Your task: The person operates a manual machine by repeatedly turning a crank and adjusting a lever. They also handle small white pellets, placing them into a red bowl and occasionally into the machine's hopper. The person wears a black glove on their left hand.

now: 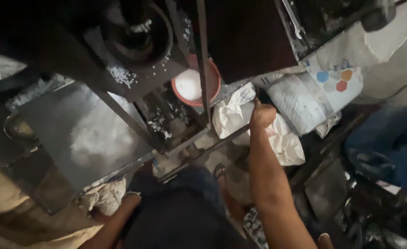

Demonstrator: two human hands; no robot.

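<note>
White sack (240, 115) sits at about 1 o'clock from frame centre, crumpled, leaning against the dark machine frame (202, 69), just beside a bigger printed sack (305, 99) at 2 o'clock. Right hand (262, 115) is on its top edge, fingers curled shut on a fold of the fabric, thumb up; a closed fist grip, nothing else in it. Left hand (139, 182) is down at 7 o'clock, dark and half hidden near the knee; cannot tell if it is open or closed, or whether it holds anything. It is nearest the edge of the grey metal tray (88, 133) dusted with white powder.

Risks, as judgement: the grip is on loose fabric only, so the fold could slip or tear and the sack could sag and spill. The red bowl (195, 83) of white powder sits at 12 o'clock, close above the sack behind a thin upright bar; a jerk of the arm could knock it. White pellets (120, 74) lie scattered on the machine ledge at 11 o'clock. Light is poor, footing cluttered.
</note>
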